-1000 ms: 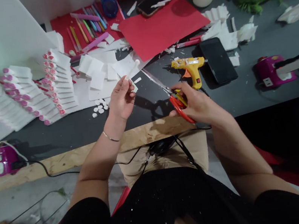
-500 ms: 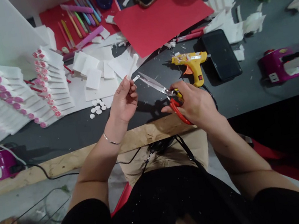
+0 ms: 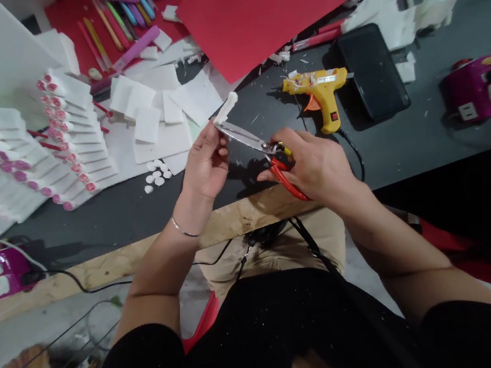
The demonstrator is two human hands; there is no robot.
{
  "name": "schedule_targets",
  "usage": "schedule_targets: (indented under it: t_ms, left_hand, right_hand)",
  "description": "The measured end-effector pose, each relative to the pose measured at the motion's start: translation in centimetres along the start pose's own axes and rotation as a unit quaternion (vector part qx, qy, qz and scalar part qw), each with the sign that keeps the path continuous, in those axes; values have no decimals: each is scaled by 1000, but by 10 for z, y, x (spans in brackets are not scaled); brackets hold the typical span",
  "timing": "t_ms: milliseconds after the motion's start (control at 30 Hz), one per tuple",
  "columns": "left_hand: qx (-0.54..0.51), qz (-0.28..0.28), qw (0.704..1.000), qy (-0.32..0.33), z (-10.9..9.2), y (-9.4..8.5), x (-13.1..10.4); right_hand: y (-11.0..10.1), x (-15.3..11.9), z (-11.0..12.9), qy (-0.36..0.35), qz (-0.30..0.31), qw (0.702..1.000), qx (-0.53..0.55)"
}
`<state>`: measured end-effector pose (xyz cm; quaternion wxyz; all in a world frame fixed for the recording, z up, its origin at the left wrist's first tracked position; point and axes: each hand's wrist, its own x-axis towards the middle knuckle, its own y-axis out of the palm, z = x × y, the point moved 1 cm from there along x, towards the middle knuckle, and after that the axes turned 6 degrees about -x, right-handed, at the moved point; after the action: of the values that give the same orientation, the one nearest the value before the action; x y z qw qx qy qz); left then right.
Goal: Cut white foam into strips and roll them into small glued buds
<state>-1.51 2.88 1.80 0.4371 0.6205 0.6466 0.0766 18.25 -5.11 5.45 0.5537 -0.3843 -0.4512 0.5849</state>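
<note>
My left hand pinches the lower end of a narrow white strip, which points up and to the right. In my right hand are scissors with red and yellow handles. Their blades look nearly closed, and the tips touch or overlap the strip's lower end beside my left fingertips. A yellow glue gun lies beyond my right hand. Small white discs lie left of my left hand, below several white paper squares.
Rows of white rolled pieces with pink ends fill the left side. A red sheet, pens, a black phone and white scraps lie further back. Purple power sockets sit at both sides.
The scissor blades have closed further and their tips have moved left to the strip's base. The strip now tilts more to the right. The whole view has shifted slightly.
</note>
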Motion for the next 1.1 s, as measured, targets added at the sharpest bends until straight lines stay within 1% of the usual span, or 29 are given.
schedule_targets:
  t_ms: [67,133,267,367,467,600,733,867,967,1100]
  left_hand:
    - [-9,-15,1000,-6,0,2,-2]
    - [15,-20,1000,2,0,1,-3]
    - [69,-6,997,34,1,-7,-2]
    - [87,5,995,39,1,-11,-1]
    - [69,-1,997,26,1,-7,-2]
    - [43,-13,999,9,3,-2,-3]
    - [62,-10,998,6,6,-5,1]
    - [71,-2,997,8,7,-8,5]
    - [53,-8,999,-4,7,-2,3]
    - [0,-27,999,-19,5,9,-6]
  right_hand:
    - [2,-1,-1,-3,3,1000,16]
    - [4,-2,-2,-8,5,999,32]
    - [5,-1,-2,-8,6,999,39]
    - [4,0,0,-4,8,1000,20]
    - [4,1,-1,-4,4,1000,11]
    - [5,0,-5,-15,4,999,36]
    - [10,0,-8,-8,17,999,51]
    - [14,-1,-8,1,11,998,61]
    - [16,-2,-9,2,7,997,72]
    - [17,-2,-12,6,15,997,81]
